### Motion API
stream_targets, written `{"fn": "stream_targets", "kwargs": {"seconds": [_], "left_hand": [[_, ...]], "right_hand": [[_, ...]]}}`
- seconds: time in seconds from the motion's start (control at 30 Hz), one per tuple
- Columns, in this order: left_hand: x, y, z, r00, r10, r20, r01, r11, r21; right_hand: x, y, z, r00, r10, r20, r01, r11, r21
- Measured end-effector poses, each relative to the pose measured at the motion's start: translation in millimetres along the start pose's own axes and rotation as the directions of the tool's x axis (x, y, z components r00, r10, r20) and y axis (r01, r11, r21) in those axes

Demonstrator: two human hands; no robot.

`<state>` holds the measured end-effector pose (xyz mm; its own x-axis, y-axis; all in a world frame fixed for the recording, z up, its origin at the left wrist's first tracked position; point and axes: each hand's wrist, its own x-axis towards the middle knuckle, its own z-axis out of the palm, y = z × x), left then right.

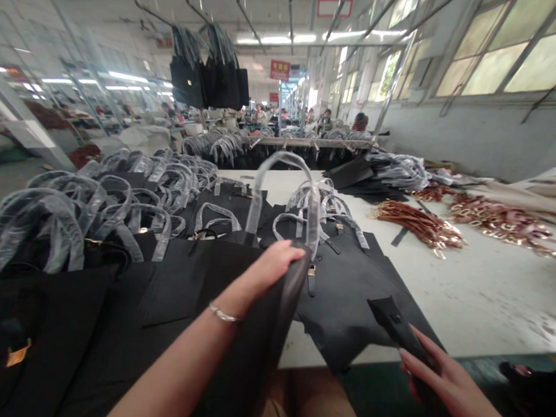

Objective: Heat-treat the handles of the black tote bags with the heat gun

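A black handbag (264, 320) is gripped at its top edge by the left hand (273, 264), fingers curled over it, at the near edge of the white tabletop (484, 291); its plastic-wrapped handle (276, 178) is raised in a loop above. A black strap piece (396, 326) is pinched by the right hand (444, 379) just off the near edge. Between the hands a flat black bag (346, 291) is laid. Rows of black bags with wrapped handles (98, 204) are spread along the left side. Brown straps with gold rings (419, 224) are piled toward the right edge.
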<state>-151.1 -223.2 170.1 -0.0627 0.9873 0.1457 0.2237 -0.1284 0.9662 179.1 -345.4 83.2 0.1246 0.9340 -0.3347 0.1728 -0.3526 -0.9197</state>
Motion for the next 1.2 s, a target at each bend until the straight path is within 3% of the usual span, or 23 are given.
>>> {"fn": "stream_targets", "kwargs": {"seconds": [0.07,0.13,0.27,0.4,0.57,0.77,0.93,1.0,1.2], "left_hand": [[-4.2,-24.4,34.3,0.99,-0.039,0.133,0.028,0.996,0.081],[-14.2,-48.9,51.1,0.965,-0.031,0.262,-0.044,0.961,0.275],[-43.7,-88.0,41.4,0.943,0.072,0.325,-0.22,0.868,0.446],[-77.5,-113.3,27.4,0.961,0.095,0.258,-0.225,0.813,0.536],[-104.1,-138.2,34.2,0.972,0.135,0.191,-0.224,0.775,0.591],[-106.0,-144.4,37.0,0.971,0.161,0.176,-0.236,0.754,0.613],[-108.6,-140.6,37.4,0.975,0.169,0.147,-0.223,0.751,0.621],[-111.1,-139.6,37.5,0.979,0.16,0.124,-0.202,0.761,0.616],[-113.0,-137.6,35.9,0.984,0.14,0.113,-0.18,0.751,0.636]], "right_hand": [[-2.7,-6.6,0.4,1.0,-0.005,0.007,0.005,1.0,-0.023],[-3.7,-10.9,2.7,0.998,0.001,0.064,0.003,0.998,-0.058],[1.0,-11.3,16.4,0.977,0.037,0.212,-0.014,0.994,-0.11],[9.1,-18.4,39.1,0.929,0.121,0.349,-0.054,0.979,-0.196],[18.4,-45.6,63.2,0.869,0.2,0.453,-0.057,0.949,-0.31],[40.3,-59.9,86.1,0.824,0.252,0.507,-0.047,0.923,-0.383],[57.8,-65.0,104.5,0.889,0.096,0.448,0.069,0.939,-0.338],[59.3,-70.5,109.8,0.895,0.057,0.443,0.108,0.935,-0.337],[67.3,-78.6,132.8,0.794,0.206,0.572,0.021,0.931,-0.365]]}}
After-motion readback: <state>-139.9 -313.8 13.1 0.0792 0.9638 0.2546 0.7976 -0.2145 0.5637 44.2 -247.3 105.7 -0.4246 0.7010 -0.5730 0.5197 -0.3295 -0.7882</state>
